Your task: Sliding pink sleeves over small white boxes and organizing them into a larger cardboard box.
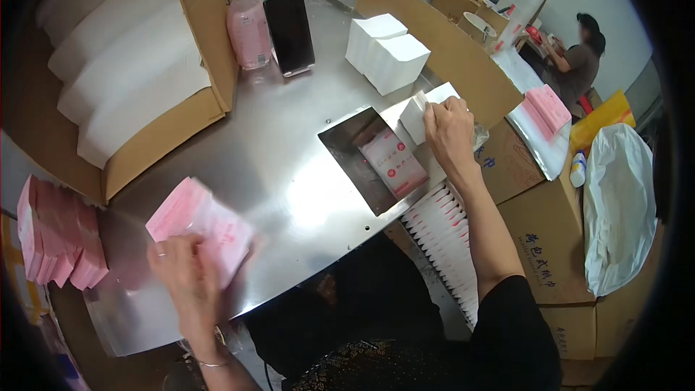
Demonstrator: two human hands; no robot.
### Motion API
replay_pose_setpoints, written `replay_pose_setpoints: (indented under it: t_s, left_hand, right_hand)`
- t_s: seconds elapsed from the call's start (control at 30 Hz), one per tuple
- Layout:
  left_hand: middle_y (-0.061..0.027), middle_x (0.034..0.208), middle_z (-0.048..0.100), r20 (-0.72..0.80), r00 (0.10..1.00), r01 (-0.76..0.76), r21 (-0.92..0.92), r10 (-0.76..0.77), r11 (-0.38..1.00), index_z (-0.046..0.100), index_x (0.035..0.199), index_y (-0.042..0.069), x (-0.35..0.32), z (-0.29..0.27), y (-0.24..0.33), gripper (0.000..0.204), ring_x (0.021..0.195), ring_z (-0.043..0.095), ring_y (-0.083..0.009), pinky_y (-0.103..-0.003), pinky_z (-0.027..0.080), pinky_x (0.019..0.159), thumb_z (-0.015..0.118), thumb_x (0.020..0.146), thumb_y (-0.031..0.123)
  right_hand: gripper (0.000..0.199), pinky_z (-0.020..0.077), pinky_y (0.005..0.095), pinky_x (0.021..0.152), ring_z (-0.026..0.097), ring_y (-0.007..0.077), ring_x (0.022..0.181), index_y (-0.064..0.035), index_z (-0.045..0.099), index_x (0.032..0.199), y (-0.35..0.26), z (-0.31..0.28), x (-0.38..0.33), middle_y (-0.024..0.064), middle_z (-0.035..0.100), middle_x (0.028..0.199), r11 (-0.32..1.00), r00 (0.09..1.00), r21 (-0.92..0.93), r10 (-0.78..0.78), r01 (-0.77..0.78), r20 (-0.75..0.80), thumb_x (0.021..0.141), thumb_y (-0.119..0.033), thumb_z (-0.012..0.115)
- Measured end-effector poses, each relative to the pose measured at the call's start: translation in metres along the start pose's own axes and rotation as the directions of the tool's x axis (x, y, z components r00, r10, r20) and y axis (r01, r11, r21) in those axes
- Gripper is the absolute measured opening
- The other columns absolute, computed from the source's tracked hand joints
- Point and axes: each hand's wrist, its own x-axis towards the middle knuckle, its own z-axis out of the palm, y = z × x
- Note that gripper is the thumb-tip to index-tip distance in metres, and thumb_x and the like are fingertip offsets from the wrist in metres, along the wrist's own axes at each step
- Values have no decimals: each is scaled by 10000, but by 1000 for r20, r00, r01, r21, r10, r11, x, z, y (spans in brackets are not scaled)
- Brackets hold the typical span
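Observation:
At the left of the metal table, my left hand (184,268) is closed on a pink printed plastic bag (224,235), blurred by motion, with more pink film under it. My right hand (450,130) grips a small stack of white folded tissues (414,117) beside the table opening; the fingertips are partly hidden. Inside that rectangular opening (337,148) lies a pink and white printed tissue pack (391,159). Farther back stand white tissue blocks (398,61) on the table (289,145).
A carton (206,29) of white tissue stacks rises at the left, above piled pink bags (61,235). A pink bottle (248,25) and a dark phone (289,32) stand at the back. Cartons (543,232), a white bag (622,203) and packed tissues (441,232) are right. Another person (579,58) sits beyond.

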Motion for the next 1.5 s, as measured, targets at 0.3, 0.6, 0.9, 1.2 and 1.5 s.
replay_pose_setpoints:
  t_s: [0.3,0.6,0.9,1.2,1.5]
  left_hand:
    - [-211,1196,503,176,933,-225,-392,313,892,631,1140,28,-2,78,96,406,1142,490,-402,-612,301,1095,687,739,56]
    - [-269,1601,235,207,955,-128,-362,213,923,465,1406,41,9,85,113,815,1463,221,-509,-710,210,1116,788,697,281]
    - [-202,1258,558,172,977,-131,3,128,991,628,1282,106,10,76,101,495,1056,511,-370,-486,377,824,672,836,317]
    - [-178,1135,534,139,965,-224,11,220,975,619,1042,67,20,76,101,436,1026,498,-338,-492,365,805,725,828,433]
    - [-161,1067,534,349,920,-46,-358,179,933,613,1220,81,13,75,95,527,955,529,-332,-440,462,783,733,722,201]
  right_hand:
    - [417,473,516,873,607,387,1022,5,623,1191,-58,-2,-48,191,628,1142,881,930,301,-357,365,-82,779,-53,640]
    - [199,301,660,1086,633,321,886,-2,655,911,-149,1,-67,177,621,869,760,746,413,-622,501,239,776,-146,625]
    - [93,412,474,785,563,306,866,-40,653,894,-27,-3,-9,125,572,862,972,955,-177,-195,157,-224,857,-124,637]
    - [89,444,470,784,565,312,944,-21,675,894,8,11,-10,129,591,937,999,1000,49,-7,8,-29,876,-94,627]
    - [397,458,566,1028,614,418,1161,-11,626,1235,-94,-33,-92,215,625,1220,658,798,500,-591,563,-121,841,-56,629]
